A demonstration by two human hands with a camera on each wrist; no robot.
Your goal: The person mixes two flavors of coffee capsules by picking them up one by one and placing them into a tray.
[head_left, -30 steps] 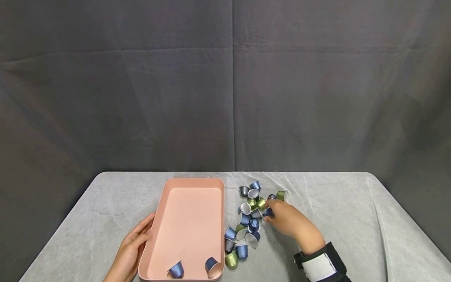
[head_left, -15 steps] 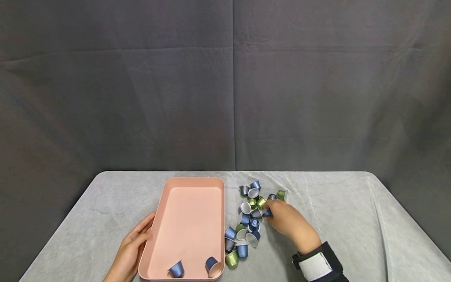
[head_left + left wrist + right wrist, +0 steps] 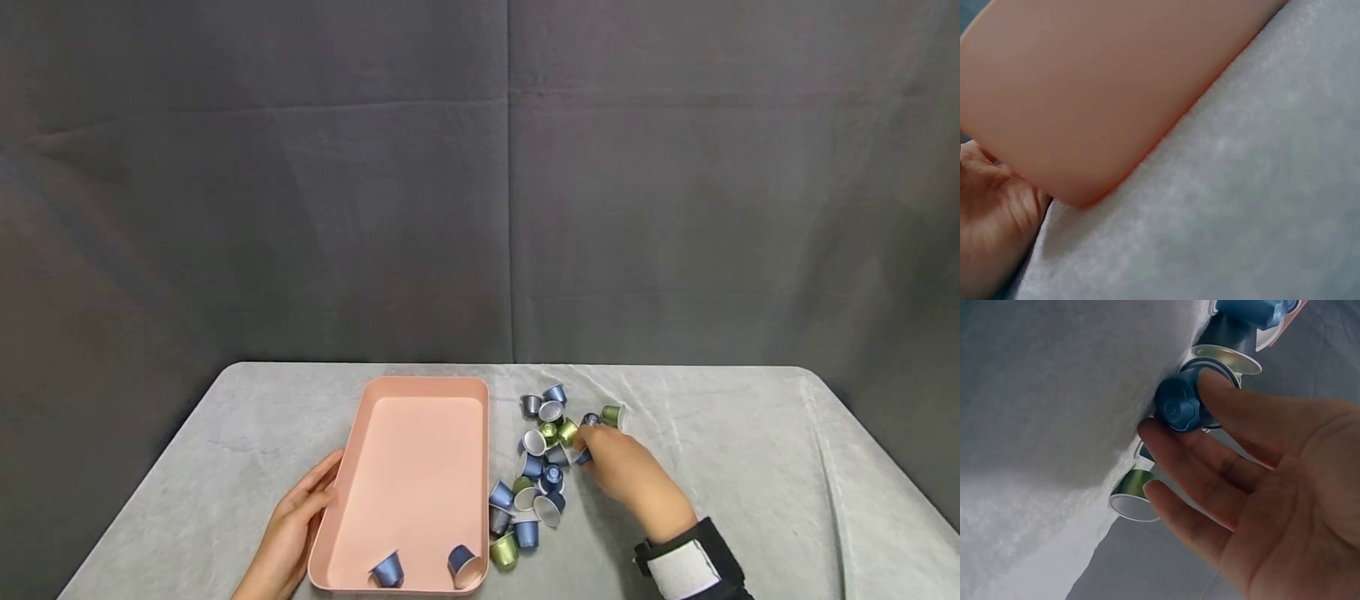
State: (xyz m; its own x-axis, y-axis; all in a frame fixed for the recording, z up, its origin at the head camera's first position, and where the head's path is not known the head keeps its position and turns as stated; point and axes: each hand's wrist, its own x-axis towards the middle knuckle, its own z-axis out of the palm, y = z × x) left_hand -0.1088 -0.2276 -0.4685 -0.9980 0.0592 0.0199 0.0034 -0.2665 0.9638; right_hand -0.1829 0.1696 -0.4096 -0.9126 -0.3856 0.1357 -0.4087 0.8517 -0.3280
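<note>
With thumb and fingers, my right hand (image 3: 626, 467) pinches a dark blue coffee capsule (image 3: 1179, 406) at the right side of a loose cluster of capsules. The right wrist view shows its rounded end between the fingertips. My left hand (image 3: 288, 525) rests against the left wall of a pink tray (image 3: 420, 385), its fingers fairly straight and the thumb at the rim. Inside the tray, near its front, lie a blue capsule (image 3: 388, 571) and a darker blue capsule (image 3: 461, 562). The left wrist view shows the tray's outer wall (image 3: 1097, 94) and part of the palm.
Several blue, green and grey capsules (image 3: 531, 465) lie in a strip along the tray's right side. A green capsule (image 3: 611, 415) lies just beyond the right hand. Light grey cloth covers the table (image 3: 750, 467); a dark curtain (image 3: 480, 208) hangs behind it.
The whole head view has shifted slightly, so everything appears a little further right. The right hand stays at the same dark blue capsule, and the left hand stays at the tray.
</note>
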